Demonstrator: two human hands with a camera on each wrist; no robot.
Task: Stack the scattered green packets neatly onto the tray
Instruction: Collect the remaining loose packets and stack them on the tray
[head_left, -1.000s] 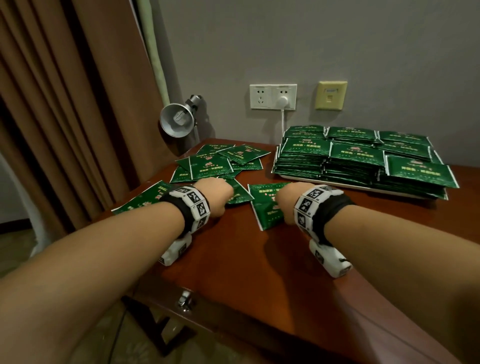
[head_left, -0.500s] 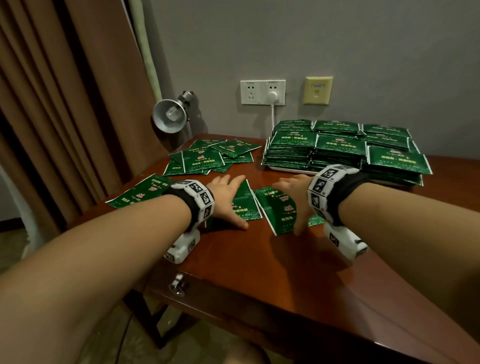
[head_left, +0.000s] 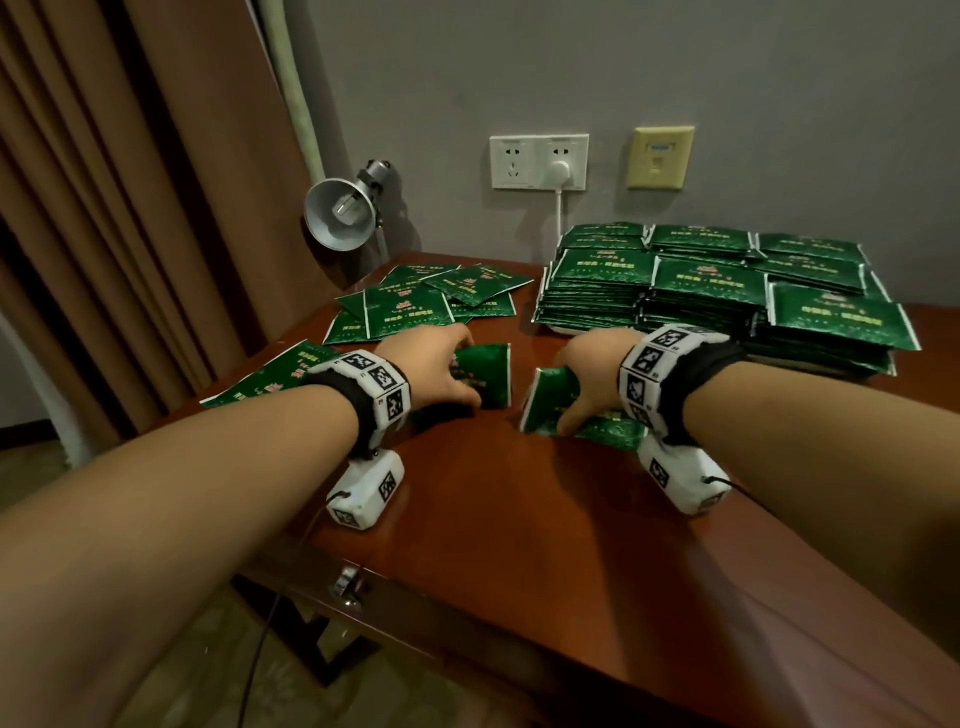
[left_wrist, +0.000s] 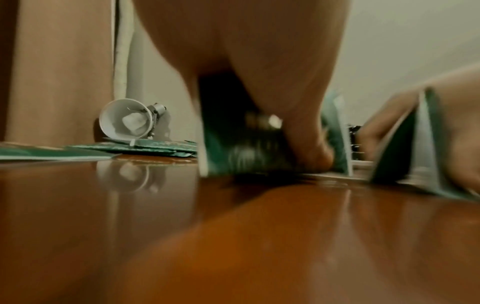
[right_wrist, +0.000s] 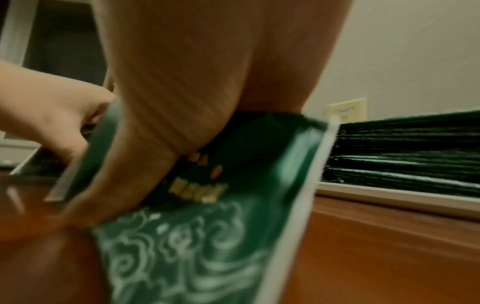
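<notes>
My left hand (head_left: 447, 364) grips a green packet (head_left: 488, 374) and tilts it up off the wooden table (head_left: 519, 519); in the left wrist view the left hand (left_wrist: 306, 152) pinches the blurred packet (left_wrist: 233, 152). My right hand (head_left: 582, 384) grips another green packet (head_left: 550, 400), its left edge raised; in the right wrist view the packet (right_wrist: 207, 236) curves under my thumb (right_wrist: 124, 174). Further scattered packets (head_left: 415, 306) lie at the back left. The white tray (head_left: 566, 328) at the back right carries tall stacks of packets (head_left: 701, 291).
A metal desk lamp (head_left: 343, 213) stands at the table's back left corner. A loose packet (head_left: 270, 379) lies near the left edge. Brown curtains (head_left: 130, 208) hang at the left. Wall sockets (head_left: 537, 161) with a plugged cable sit behind the tray.
Both hands lay flat on packets half a second ago; now their fingers have curled round the packets and lifted the edges off the table. The head view has moved closer.
</notes>
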